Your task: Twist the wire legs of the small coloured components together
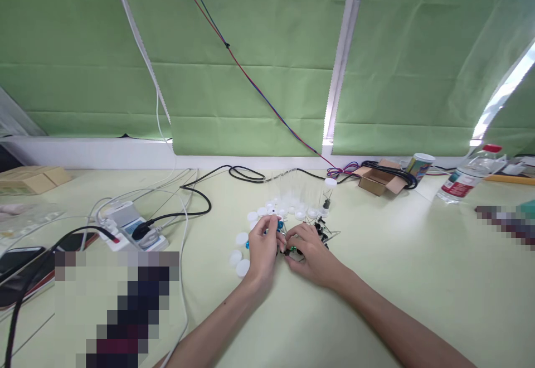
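Observation:
My left hand is closed in a pinch; what its fingertips hold is hidden. A small shiny blue piece shows beside its fingers. Close by on the right, my right hand has thumb and fingers pinched together around a small dark part, too small to name. Some green shows under its fingers. Several black pieces with thin metal rods lie just beyond the right hand. Round white caps are scattered left of and behind the hands. Clear tubes stand behind, one with a white cap on top.
A power strip with plugs and cables sits at left. Black cable runs along the back. An open cardboard box, a printed can and a red-capped bottle stand at back right. Phones lie far left.

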The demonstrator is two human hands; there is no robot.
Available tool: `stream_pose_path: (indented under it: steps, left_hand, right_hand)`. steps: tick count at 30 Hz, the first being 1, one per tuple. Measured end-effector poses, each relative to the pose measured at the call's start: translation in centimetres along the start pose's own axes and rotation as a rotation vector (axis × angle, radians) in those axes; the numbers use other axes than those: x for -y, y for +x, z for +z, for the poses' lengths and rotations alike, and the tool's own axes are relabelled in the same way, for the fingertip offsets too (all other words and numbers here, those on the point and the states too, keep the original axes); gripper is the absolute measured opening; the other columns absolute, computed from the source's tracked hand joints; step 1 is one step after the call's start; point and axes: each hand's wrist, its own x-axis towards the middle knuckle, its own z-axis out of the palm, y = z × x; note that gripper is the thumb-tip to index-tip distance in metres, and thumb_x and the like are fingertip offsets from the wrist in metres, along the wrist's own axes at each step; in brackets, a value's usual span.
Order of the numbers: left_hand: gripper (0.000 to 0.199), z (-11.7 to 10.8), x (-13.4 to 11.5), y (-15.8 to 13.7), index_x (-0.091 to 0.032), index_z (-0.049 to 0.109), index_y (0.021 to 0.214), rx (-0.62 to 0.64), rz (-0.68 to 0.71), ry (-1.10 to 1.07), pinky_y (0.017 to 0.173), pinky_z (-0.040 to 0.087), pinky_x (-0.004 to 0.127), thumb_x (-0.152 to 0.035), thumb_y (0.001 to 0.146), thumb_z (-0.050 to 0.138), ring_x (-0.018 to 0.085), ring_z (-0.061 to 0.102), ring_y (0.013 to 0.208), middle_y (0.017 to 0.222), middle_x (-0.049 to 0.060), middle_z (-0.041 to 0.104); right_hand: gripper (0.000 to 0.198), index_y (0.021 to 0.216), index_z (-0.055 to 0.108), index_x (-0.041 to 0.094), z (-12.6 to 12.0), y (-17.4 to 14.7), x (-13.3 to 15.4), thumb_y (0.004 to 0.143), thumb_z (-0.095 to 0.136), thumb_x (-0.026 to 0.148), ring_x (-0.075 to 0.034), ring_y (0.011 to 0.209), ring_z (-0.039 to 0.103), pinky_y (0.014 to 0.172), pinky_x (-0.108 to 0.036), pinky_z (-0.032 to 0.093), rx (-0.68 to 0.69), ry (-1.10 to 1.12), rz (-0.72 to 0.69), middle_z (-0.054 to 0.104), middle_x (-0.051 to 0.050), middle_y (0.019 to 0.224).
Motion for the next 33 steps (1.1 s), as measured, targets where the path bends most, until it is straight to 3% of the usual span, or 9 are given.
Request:
stream_pose_path:
  steps: [6, 18, 23, 33]
  left_hand:
    - [0.023, -0.11, 0.01, -0.01, -0.02, 0.06, 0.083, 0.022, -0.001, 0.02, 0.046, 0.035, 0.021, -0.043, 0.085, 0.059, 0.009, 0.044, 0.041, 0.049, -0.005, 0.051]
    - [0.027, -0.12, -0.16, 0.04, -0.019, 0.062, 0.084, 0.018, -0.003, 0.056, 0.047, 0.033, 0.023, -0.046, 0.082, 0.06, 0.01, 0.045, 0.042, 0.049, -0.005, 0.051]
    - [0.028, -0.06, -0.41, -0.08, -0.019, 0.063, 0.086, 0.034, -0.013, 0.074, 0.048, 0.035, 0.023, -0.046, 0.079, 0.063, 0.011, 0.046, 0.043, 0.05, -0.005, 0.052]
    - [0.026, -0.04, 0.22, 0.03, -0.019, 0.063, 0.083, 0.067, 0.01, 0.088, 0.05, 0.037, 0.024, -0.044, 0.079, 0.063, 0.01, 0.046, 0.044, 0.054, -0.005, 0.051]
  right_hand:
    - [0.014, 0.096, 0.061, 0.021, -0.21, 0.32, -0.23, 0.086, 0.061, 0.011, -0.023, 0.1, 0.054, 0.09, -0.042, 0.042, -0.17, 0.041, -0.013, 0.063, -0.006, 0.102]
    - [0.012, 0.103, 0.058, 0.021, -0.15, 0.46, -0.89, 0.093, 0.054, 0.017, -0.021, 0.095, 0.059, 0.083, -0.035, 0.05, -0.348, 0.201, 0.049, 0.061, -0.009, 0.103]
    - [0.013, 0.105, 0.058, 0.021, -0.21, 0.44, -0.81, 0.092, 0.054, 0.017, -0.018, 0.085, 0.06, 0.078, -0.033, 0.051, -0.373, 0.224, 0.05, 0.06, -0.008, 0.104]
    - [0.014, 0.104, 0.059, 0.022, -0.28, 0.44, -0.83, 0.092, 0.054, 0.017, -0.018, 0.082, 0.061, 0.077, -0.034, 0.053, -0.365, 0.225, 0.032, 0.059, -0.009, 0.103]
